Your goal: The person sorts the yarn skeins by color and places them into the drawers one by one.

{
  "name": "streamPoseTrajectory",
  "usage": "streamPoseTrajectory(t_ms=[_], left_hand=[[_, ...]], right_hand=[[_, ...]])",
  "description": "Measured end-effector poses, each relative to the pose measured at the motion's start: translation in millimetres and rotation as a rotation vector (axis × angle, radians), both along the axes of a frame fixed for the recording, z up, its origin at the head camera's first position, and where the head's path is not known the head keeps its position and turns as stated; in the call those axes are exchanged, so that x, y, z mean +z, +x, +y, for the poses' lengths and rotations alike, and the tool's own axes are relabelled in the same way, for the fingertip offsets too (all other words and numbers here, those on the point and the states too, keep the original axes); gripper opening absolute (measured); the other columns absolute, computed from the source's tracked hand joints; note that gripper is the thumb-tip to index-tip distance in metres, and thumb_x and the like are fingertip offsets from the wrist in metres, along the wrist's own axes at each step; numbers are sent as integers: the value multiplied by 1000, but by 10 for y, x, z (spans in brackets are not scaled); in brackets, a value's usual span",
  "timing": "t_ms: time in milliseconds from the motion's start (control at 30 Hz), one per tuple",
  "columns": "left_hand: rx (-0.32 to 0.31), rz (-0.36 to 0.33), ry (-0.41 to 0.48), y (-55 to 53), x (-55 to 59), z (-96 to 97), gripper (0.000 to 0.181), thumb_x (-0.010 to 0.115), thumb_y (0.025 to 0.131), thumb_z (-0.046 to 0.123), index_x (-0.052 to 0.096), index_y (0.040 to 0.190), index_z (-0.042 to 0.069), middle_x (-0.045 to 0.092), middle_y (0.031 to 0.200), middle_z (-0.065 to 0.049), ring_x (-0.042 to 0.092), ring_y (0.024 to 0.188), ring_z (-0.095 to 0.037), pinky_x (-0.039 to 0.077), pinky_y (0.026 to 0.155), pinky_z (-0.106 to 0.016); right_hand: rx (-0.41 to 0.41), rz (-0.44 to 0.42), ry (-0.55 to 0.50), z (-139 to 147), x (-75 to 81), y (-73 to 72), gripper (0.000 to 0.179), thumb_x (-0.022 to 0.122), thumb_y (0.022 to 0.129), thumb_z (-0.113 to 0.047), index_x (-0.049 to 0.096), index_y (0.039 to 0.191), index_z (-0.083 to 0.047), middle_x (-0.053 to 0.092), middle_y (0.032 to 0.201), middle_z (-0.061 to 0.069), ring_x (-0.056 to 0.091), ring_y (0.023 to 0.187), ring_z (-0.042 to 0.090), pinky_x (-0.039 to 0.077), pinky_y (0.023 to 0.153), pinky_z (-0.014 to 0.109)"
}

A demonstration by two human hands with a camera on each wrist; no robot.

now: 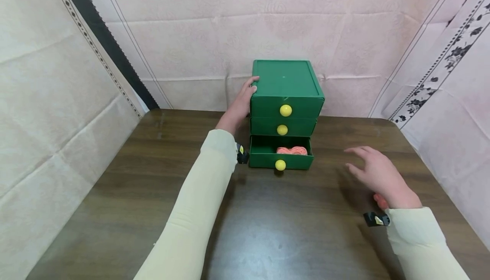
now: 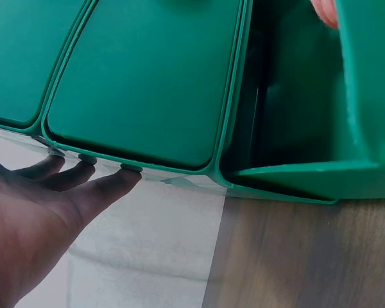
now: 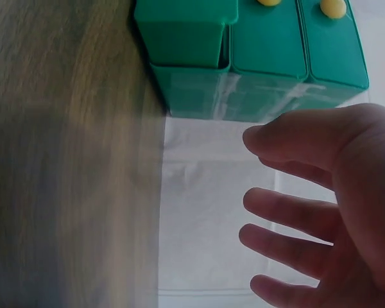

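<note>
A green three-drawer box (image 1: 287,78) with yellow knobs stands at the back of the table. Its bottom drawer (image 1: 264,161) is pulled out, and a coral-pink bundle that looks like yarn (image 1: 292,150) lies inside. My left hand (image 1: 240,103) rests against the box's left side, its fingertips touching that wall in the left wrist view. Right of the box, my right hand (image 1: 377,173) hovers over the table with fingers apart and holds nothing. Beneath its wrist, a coral-pink thing (image 1: 380,201) lies partly hidden.
The brown wooden table (image 1: 153,212) reaches back to a patterned pale cloth (image 1: 237,37) hung behind it. More cloth hangs along the left and right sides. A black wrist camera (image 1: 376,219) sits at the right cuff.
</note>
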State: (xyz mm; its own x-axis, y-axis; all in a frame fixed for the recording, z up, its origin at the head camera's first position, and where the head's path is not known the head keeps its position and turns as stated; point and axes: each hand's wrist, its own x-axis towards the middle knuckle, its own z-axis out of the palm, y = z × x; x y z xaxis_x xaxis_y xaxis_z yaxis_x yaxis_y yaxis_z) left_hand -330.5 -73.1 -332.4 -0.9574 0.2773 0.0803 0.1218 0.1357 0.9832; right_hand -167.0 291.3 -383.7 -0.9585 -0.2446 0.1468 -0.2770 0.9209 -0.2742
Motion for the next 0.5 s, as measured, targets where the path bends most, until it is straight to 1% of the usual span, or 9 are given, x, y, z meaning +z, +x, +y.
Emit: streamPoseTrajectory(t_ms=[100, 233, 333, 400, 500], left_hand=[[-8, -20, -7, 26, 41, -10, 44, 27, 104, 40, 28, 148, 43, 14, 161, 5, 22, 143, -24, 26, 111, -58], [-20, -38, -24, 149, 170, -15, 47, 26, 104, 36, 25, 151, 38, 13, 162, 3, 21, 144, -25, 26, 111, -58], [-22, -39, -33, 219, 235, -12, 47, 26, 104, 34, 24, 152, 34, 12, 162, 2, 20, 145, -25, 25, 112, -57], [-20, -39, -30, 193, 210, -10, 47, 27, 104, 34, 25, 151, 35, 13, 162, 3, 20, 145, -25, 25, 113, -57], [-9, -21, -22, 111, 119, -6, 45, 27, 104, 38, 27, 149, 40, 14, 161, 6, 21, 144, -23, 24, 113, -55]], right_hand=[[-9, 7, -3, 46, -4, 10, 42, 65, 90, -21, 58, 129, -7, 54, 132, 25, 50, 119, 47, 39, 95, 64], [-19, 2, 0, 110, -14, 21, 40, 64, 91, -23, 59, 128, -7, 54, 131, 26, 50, 118, 49, 39, 94, 63], [-25, -11, 6, 146, -23, 32, 41, 63, 91, -25, 59, 127, -6, 54, 131, 27, 50, 118, 50, 39, 94, 64], [-25, -20, 12, 165, -33, 36, 41, 63, 91, -26, 59, 127, -6, 55, 131, 27, 50, 117, 50, 39, 93, 64], [-26, -47, 22, 191, -51, 39, 42, 64, 91, -28, 59, 128, -6, 55, 131, 28, 50, 118, 51, 39, 94, 64]])
